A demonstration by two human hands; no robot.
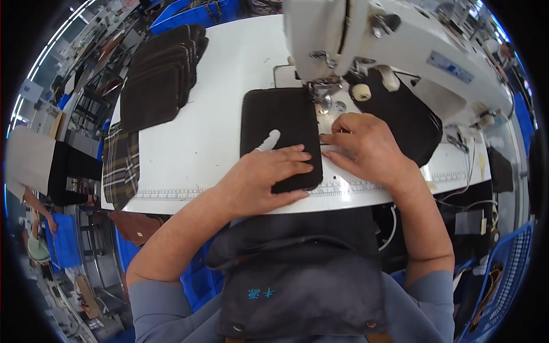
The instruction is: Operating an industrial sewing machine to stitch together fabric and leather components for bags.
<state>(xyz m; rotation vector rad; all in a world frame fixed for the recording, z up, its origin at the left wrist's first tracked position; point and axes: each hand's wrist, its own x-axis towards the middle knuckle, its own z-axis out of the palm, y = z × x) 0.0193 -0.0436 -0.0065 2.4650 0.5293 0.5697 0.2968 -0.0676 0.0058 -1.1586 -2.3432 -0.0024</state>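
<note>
A dark rectangular fabric panel (277,117) with rounded corners lies flat on the white sewing table, its far right edge beside the presser foot (323,100) of the sewing machine (394,40). Flat on the panel's near half rests my left hand (271,174), fingers stretched out, with a white cover on one finger. My right hand (369,146) is at the panel's right edge, thumb and fingers curled toward each other; whatever lies between the fingertips is too small to make out. Another dark fabric piece (400,114) lies under the machine arm, right of that hand.
At the left of the table (217,74) lie a stack of dark panels (157,80) and plaid fabric (121,166) hanging over the edge. A printed ruler strip (171,193) runs along the front edge. Blue bins (194,14) stand behind and below. A person (34,166) is at far left.
</note>
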